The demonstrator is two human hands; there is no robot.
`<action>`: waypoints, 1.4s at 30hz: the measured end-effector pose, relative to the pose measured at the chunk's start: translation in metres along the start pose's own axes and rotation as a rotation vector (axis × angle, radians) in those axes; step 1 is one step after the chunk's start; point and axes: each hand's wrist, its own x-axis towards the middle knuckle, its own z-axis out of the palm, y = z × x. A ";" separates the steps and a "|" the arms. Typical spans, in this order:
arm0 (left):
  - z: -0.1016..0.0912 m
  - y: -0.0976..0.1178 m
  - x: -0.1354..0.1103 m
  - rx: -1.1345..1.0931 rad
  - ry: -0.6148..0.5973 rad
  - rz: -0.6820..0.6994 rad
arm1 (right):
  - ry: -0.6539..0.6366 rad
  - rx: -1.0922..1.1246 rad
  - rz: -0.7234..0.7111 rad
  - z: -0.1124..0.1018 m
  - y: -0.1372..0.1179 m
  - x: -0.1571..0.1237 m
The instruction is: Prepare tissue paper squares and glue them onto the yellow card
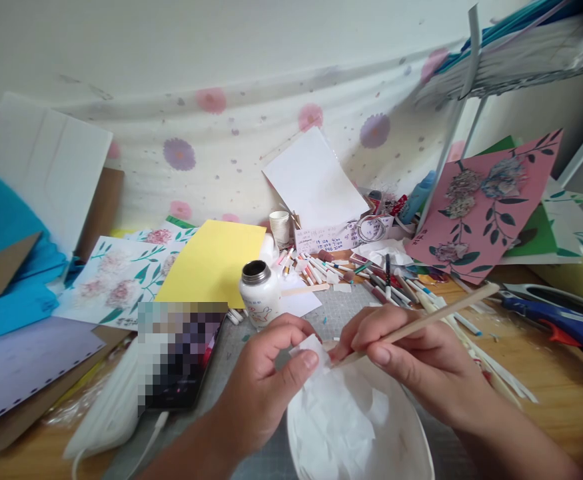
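My left hand (pixel 266 373) pinches a crumpled piece of white tissue paper (pixel 334 417) between thumb and fingers, at the rim of a white bowl-shaped form (pixel 411 427) low in the middle. My right hand (pixel 411 357) is closed round a thin wooden stick (pixel 436 315) that slants up to the right, its lower tip at the paper beside my left thumb. Both hands sit close together above a grey cutting mat (pixel 341 303).
A white bottle (pixel 258 292) with an open neck stands just behind my left hand. Yellow paper (pixel 214 260), flower prints (pixel 121 277), a pink floral card (pixel 491 203), several markers (pixel 371 270), a blue glue gun (pixel 566 323) and a blurred-out device (pixel 178 353) crowd the wooden table (pixel 561 393).
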 end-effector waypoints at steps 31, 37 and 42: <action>0.000 -0.008 -0.003 -0.170 -0.120 -0.075 | 0.055 0.122 -0.040 0.005 0.008 0.003; -0.002 -0.005 0.000 -0.075 -0.056 -0.026 | 0.051 0.042 0.015 0.000 0.004 0.003; -0.002 -0.007 0.001 0.022 0.000 -0.017 | 0.092 0.048 0.077 -0.009 0.002 0.002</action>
